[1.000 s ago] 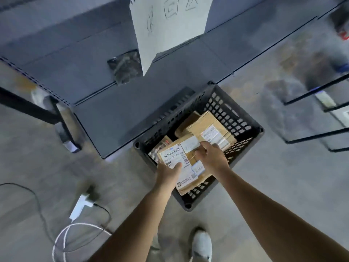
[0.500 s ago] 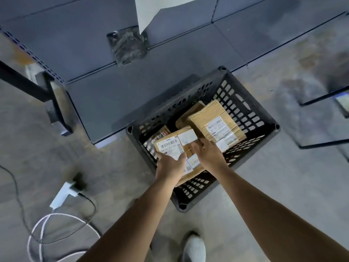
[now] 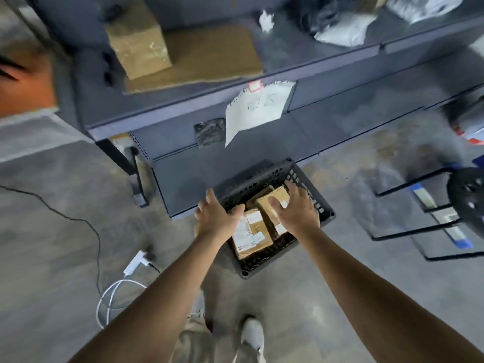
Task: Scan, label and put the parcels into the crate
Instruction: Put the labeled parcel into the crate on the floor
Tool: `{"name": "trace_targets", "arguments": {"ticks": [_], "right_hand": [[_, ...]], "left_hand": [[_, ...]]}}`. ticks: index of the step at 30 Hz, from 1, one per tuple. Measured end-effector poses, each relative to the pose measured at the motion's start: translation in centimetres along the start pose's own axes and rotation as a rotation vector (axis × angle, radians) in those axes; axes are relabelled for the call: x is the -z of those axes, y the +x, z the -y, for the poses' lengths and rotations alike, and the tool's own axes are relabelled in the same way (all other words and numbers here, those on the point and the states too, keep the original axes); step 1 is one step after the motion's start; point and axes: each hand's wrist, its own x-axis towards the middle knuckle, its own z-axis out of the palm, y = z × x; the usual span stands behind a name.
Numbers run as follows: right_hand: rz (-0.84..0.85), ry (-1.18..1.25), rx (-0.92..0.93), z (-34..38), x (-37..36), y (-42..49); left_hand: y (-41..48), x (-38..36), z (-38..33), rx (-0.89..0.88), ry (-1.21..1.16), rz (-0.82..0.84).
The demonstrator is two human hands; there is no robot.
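hovering over the black crate [image 3: 323, 205] on the floor with left hand [image 3: 217, 218] and right hand [image 3: 296, 213], each grip slack, fingers spread, holding nothing. labelled parcel [image 3: 251, 234] flat at the crate's near end, right beside a second parcel [image 3: 268, 217], probably laid label-up to stack neatly. hidden under the palms: parts of both parcels and the crate's far-left corner. label print too blurred to read.

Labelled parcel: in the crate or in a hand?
In the crate: the labelled parcel lies inside; left hand and right hand are open.
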Motion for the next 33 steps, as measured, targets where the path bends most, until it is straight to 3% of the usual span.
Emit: {"name": "trace_targets", "arguments": {"ticks": [7,13,21,27,33], "right_hand": [[-0.079,0.005,0.149,7.6,11.5,-9.2],[-0.111,-0.001,0.285,15.8,14.6,-16.0],[-0.097,0.008,0.486,31.7,9.0,-27.9],[-0.051,0.101,0.551,44.6,3.0,-36.6],[-0.018,0.122,0.618,54.8,-0.5,-40.3]], "left_hand": [[-9.5,12.9,-1.6,-0.074,0.04,-0.119],[-14.1,21.7,1.8,-0.115,0.088,-0.218],[-19.9,36.9,15.9,-0.207,0.09,-0.393],[-22.3,48.7,28.4,-0.134,0.053,-0.48],[-21.9,56.5,35.0,-0.064,-0.032,-0.495]]}}
